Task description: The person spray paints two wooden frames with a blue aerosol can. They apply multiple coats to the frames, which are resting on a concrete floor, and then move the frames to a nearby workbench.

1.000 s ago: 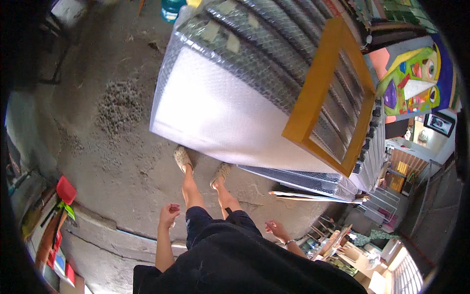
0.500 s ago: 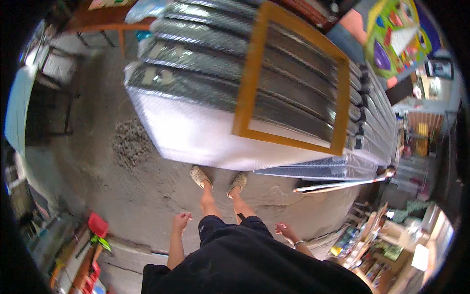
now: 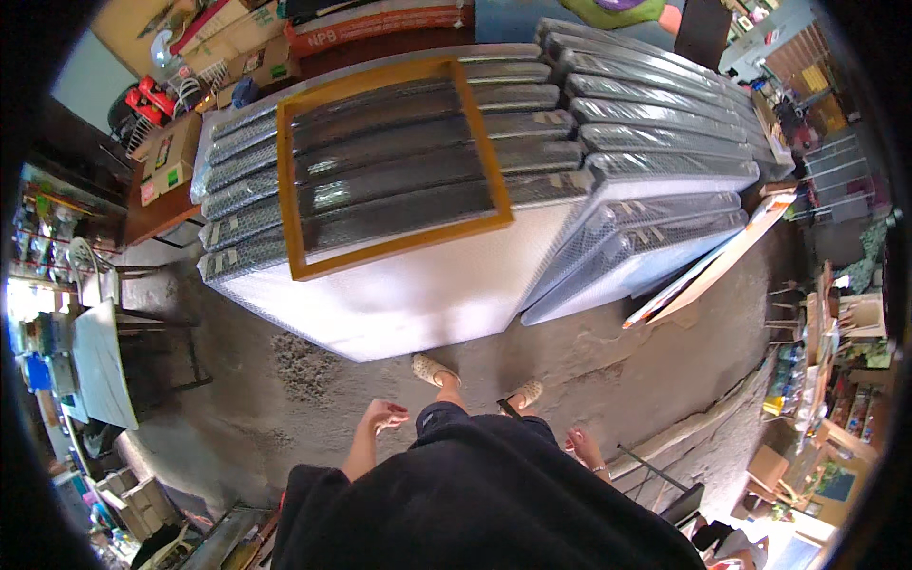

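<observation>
My left hand (image 3: 385, 415) hangs in front of my hip, its fingers loosely bent and nothing visible in it. Lower down at my right side is my right hand (image 3: 580, 446), also empty, with a band at the wrist and fingers slightly curled. Neither hand touches anything. Beyond my feet stands a row of thick panels (image 3: 408, 309) in bubble wrap, upright and packed face to face. Across their upper edges rests an empty yellow-brown wooden frame (image 3: 402, 246), tilted, with dark panel edges showing through it.
Smaller wrapped panels (image 3: 646, 256) lean at the right, beside flat boards (image 3: 712, 261). Cardboard boxes (image 3: 171, 161) sit on a brown table at the far left. A pale tabletop (image 3: 104, 366) stands at left. Rubble (image 3: 309, 369) lies on the concrete floor. A dark long-handled thing (image 3: 655, 465) is at lower right.
My view has swung, so the panels and the frame appear farther left, with more of the right-hand stacks showing. My feet have shifted. Both hands remain empty.
</observation>
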`<state>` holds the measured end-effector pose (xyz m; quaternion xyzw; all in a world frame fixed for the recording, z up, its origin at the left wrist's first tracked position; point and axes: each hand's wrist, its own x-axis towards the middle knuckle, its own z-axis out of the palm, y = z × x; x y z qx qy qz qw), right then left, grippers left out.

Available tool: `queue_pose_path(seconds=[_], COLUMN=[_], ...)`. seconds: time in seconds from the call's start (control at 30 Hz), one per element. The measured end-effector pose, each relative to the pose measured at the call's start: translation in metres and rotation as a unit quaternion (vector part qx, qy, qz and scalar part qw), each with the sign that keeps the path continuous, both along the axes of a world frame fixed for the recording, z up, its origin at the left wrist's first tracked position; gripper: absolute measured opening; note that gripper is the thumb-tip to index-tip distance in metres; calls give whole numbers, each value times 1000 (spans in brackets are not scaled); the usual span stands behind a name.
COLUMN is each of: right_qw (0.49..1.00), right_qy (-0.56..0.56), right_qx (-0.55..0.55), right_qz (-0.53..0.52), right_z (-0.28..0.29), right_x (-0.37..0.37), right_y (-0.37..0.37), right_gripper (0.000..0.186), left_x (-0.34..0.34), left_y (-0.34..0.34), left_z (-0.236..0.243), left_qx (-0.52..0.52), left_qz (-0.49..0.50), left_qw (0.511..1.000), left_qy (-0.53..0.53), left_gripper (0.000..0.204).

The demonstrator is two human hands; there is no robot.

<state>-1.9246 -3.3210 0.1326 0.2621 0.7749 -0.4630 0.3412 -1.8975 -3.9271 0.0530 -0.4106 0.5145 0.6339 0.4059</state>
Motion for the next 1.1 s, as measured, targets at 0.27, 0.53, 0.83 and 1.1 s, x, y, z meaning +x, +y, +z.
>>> queue_pose_path(seconds=[0.27, 0.53, 0.83, 1.1], right_qw=[999, 986, 955, 904], right_qy=[12, 5, 172, 411], right_qx=[31, -71, -11, 76], right_qz=[18, -151, -240, -88], right_z=[-60, -56, -3, 253], right_x=[91, 84, 5, -192], right_y=[125, 250, 435, 469], right_gripper=[43, 33, 28, 29], left_x=[-109, -108, -233, -333], left_y=[118, 264, 566, 908], left_z=[64, 16, 66, 125], left_qx=[-212, -229, -125, 217], left_qz=[-119, -461, -493, -661], left_qw=[966, 823, 844, 628], left_qy=[92, 241, 170, 348], left_gripper=[49, 35, 57, 30])
